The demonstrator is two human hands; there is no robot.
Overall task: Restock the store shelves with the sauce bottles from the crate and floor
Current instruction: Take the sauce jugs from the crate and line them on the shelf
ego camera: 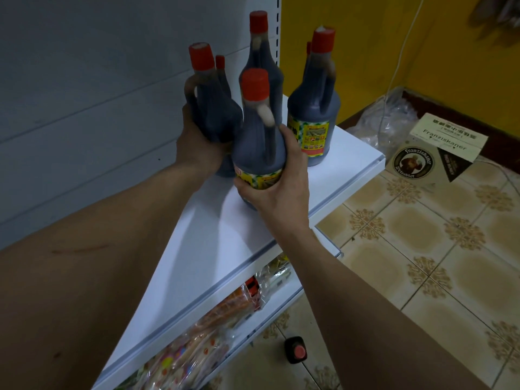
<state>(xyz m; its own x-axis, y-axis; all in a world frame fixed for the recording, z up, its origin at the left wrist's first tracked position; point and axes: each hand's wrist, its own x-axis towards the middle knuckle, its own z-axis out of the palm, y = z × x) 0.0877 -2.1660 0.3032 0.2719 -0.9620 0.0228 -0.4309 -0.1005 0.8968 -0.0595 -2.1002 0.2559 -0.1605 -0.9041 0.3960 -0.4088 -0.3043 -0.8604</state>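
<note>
Gripping sauce bottles on the shelf (222, 243) — left fingers (222, 147) round rear bottle (216, 114), right fingers (292, 147) round front bottle (257, 147).

The sauce bottles (259, 144) look like smooth, dark plastic with a dull sheen, topped by matt red plastic caps (255, 85) and wrapped in glossy printed paper labels (314, 137). The shelf (225, 249) is smooth white painted metal with a satin finish, and the packets (213, 327) below it are crinkled, shiny clear plastic. The floor (422, 249) is glazed, patterned tile, and the box (433, 153) on it is matt printed cardboard.
</note>
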